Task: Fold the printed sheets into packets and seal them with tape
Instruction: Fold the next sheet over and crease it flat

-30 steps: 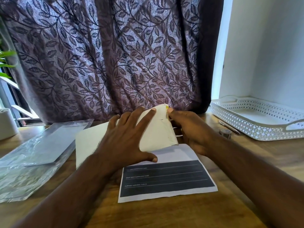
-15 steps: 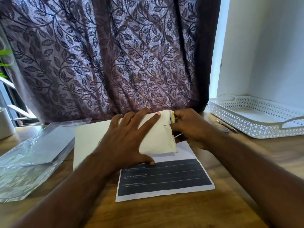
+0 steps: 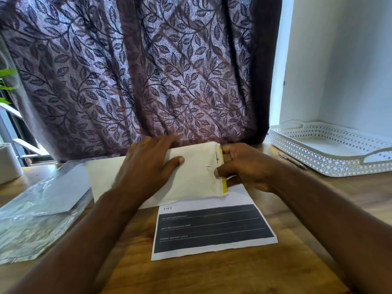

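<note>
A folded cream paper packet (image 3: 195,177) lies on the wooden table, partly over a printed sheet (image 3: 212,230) with a dark block and white lines. My left hand (image 3: 148,166) lies flat on the packet's left half, fingers spread. My right hand (image 3: 244,166) grips the packet's right edge, thumb on top, where a yellow tape strip (image 3: 223,172) runs along the edge. Another cream sheet (image 3: 104,175) lies under the packet to the left.
A white perforated tray (image 3: 331,158) stands at the right, with a pen (image 3: 292,160) beside it. A clear plastic bag with paper (image 3: 38,209) lies at the left. A white cup (image 3: 8,162) sits far left. A patterned curtain hangs behind.
The packet has been turned flatter and squarer on the table. My right hand has shifted down along its right edge, and the yellow strip now shows along that edge.
</note>
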{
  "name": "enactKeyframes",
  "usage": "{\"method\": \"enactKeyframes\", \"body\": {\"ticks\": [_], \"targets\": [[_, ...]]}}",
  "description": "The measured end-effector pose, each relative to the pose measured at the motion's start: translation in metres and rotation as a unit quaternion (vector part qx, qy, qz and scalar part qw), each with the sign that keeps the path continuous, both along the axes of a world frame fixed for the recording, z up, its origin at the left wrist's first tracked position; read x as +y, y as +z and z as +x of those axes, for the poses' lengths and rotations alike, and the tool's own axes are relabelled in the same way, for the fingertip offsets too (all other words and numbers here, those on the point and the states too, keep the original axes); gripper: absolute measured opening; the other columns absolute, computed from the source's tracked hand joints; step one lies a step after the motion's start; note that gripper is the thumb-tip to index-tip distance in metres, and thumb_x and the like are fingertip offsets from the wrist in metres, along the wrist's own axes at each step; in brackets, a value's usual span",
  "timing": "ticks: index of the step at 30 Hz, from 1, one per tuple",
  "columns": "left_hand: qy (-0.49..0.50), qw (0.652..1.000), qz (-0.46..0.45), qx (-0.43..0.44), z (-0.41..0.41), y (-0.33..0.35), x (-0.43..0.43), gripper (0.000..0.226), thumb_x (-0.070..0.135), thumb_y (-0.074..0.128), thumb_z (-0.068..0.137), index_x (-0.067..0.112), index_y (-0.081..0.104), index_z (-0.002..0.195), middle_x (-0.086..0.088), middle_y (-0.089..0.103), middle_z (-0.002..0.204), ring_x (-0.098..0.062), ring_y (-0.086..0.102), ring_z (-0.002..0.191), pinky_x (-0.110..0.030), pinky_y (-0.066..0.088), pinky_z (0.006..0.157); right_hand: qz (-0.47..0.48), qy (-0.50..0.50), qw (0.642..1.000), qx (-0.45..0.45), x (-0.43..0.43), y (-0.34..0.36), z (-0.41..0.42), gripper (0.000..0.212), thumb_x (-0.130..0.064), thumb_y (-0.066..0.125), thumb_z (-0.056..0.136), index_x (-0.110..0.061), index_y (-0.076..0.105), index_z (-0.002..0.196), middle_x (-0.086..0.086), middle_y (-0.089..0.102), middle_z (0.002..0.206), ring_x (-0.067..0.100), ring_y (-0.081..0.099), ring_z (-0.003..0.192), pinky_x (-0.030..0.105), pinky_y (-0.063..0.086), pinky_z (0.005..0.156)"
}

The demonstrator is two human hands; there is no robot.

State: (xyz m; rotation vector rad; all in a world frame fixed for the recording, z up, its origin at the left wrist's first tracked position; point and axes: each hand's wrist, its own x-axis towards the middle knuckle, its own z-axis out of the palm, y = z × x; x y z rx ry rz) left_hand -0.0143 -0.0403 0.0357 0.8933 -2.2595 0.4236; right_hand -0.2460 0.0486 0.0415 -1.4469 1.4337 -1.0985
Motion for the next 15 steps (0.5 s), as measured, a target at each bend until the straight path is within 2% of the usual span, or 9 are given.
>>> {"method": "enactKeyframes", "body": {"ticks": [2,4,5,6,9,12,15], "targets": [[-0.002,1.000,0.007,0.010,0.002,0.004,-0.001,0.048,0.054,0.045,0.090,0.024,0.058,0.125,-0.003,0.070,0.112,-0.031,0.062,0.103,-0.047,0.049,0.088,0.013,-0.005,0.999,0.029,0.000,-0.005,0.003,0.026,-0.012,0.063,0.097,-0.010,0.067,0.123,0.006,0.077,0.110,0.023,0.075,0.098,0.045,0.061,0.086],[0.001,1.000,-0.001,0.019,0.006,0.008,-0.001,0.036,0.048,0.049,0.090,0.023,0.064,0.111,-0.003,0.071,0.100,-0.031,0.063,0.094,-0.044,0.050,0.080,0.010,0.002,1.000,0.020,0.000,-0.009,0.007,0.032,-0.033,0.061,0.098,-0.012,0.069,0.121,0.004,0.076,0.111,0.023,0.074,0.100,0.044,0.061,0.089],[0.001,1.000,-0.007,0.023,0.009,0.011,-0.002,0.032,0.046,0.050,0.090,0.023,0.065,0.104,-0.003,0.071,0.095,-0.030,0.063,0.090,-0.043,0.050,0.077,0.001,0.007,1.000,0.025,0.000,-0.010,0.010,0.035,-0.037,0.063,0.096,-0.014,0.069,0.122,0.003,0.076,0.111,0.023,0.074,0.101,0.044,0.061,0.089],[-0.002,1.000,-0.010,0.027,0.011,0.014,-0.003,0.030,0.046,0.050,0.090,0.022,0.066,0.100,-0.003,0.071,0.092,-0.029,0.063,0.087,-0.043,0.050,0.075,-0.012,0.010,0.999,0.038,0.000,-0.011,0.012,0.036,-0.036,0.067,0.094,-0.015,0.068,0.122,0.003,0.076,0.112,0.023,0.074,0.100,0.044,0.061,0.087],[-0.003,0.999,0.000,0.048,0.013,0.022,-0.003,0.031,0.047,0.049,0.090,0.023,0.067,0.096,-0.003,0.071,0.087,-0.027,0.063,0.081,-0.043,0.052,0.073,-0.047,-0.006,0.998,0.041,-0.003,-0.015,0.014,0.031,-0.015,0.070,0.093,-0.009,0.067,0.123,0.007,0.076,0.110,0.025,0.076,0.092,0.043,0.063,0.080],[0.003,0.997,0.021,0.073,0.011,0.023,-0.001,0.025,0.046,0.051,0.092,0.026,0.064,0.098,-0.003,0.073,0.091,-0.028,0.065,0.080,-0.042,0.054,0.072,-0.088,-0.061,0.994,-0.027,-0.004,-0.013,0.011,0.029,-0.008,0.068,0.093,-0.007,0.066,0.122,0.010,0.075,0.110,0.026,0.077,0.087,0.040,0.064,0.072],[-0.009,0.992,0.049,0.112,0.004,0.025,0.007,0.015,0.037,0.061,0.094,0.025,0.067,0.100,-0.002,0.073,0.094,-0.027,0.066,0.083,-0.035,0.048,0.072,-0.141,-0.119,0.977,-0.108,-0.006,-0.010,0.003,0.023,-0.009,0.071,0.091,-0.003,0.066,0.113,0.014,0.075,0.108,0.029,0.076,0.091,0.053,0.063,0.075]]}}
